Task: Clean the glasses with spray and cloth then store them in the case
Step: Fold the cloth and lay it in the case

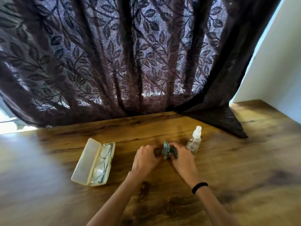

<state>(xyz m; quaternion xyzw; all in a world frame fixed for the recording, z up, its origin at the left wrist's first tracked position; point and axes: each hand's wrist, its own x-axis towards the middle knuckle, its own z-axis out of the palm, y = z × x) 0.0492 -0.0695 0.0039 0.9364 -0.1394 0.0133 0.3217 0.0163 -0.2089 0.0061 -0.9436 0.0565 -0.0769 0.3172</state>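
Observation:
The thin metal-framed glasses lie folded inside the open cream case, left of centre on the wooden table. A small grey-green cloth is bunched between my two hands at the table's middle. My left hand has curled fingers at the cloth's left side, and my right hand pinches its right side. Just right of my right hand a clear spray bottle with a white nozzle stands upright.
A dark leaf-patterned curtain hangs along the table's far edge, and its corner drapes onto the tabletop behind the bottle. A white wall rises at the right. A black band circles my right wrist.

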